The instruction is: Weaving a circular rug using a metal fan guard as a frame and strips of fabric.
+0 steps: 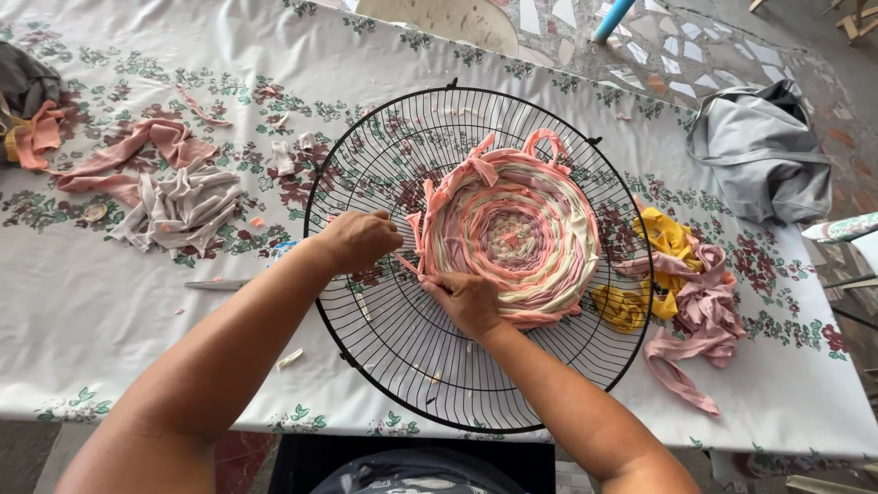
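Fabric strips wound through a black wire fan guard (384,366) make up the work I am watching: a round woven mat (517,238) in pink, cream and salmon sits in the upper right half of that guard, its outer edge not yet reaching the rim. My left hand (358,240) rests on the wires just left of the mat, fingers curled and pinched on a thin pink strip (408,266) that runs to the mat's left edge. My right hand (468,302) is at the mat's lower left edge, fingers pressed down on the outer round; I cannot tell whether it pinches the strip or only holds the weave flat.

To do this pass well, I judge the strip should stay taut but not stretched, go under and over alternate wires, and be pushed snug against the previous round so no gap opens.

Left of the guard lie a grey-beige bundle of strips (178,209) and a dusty pink strip pile (137,151). Right of the guard lie yellow and pink scraps (672,274), and beyond them a grey bag (764,155). All rests on a floral tablecloth (91,302).
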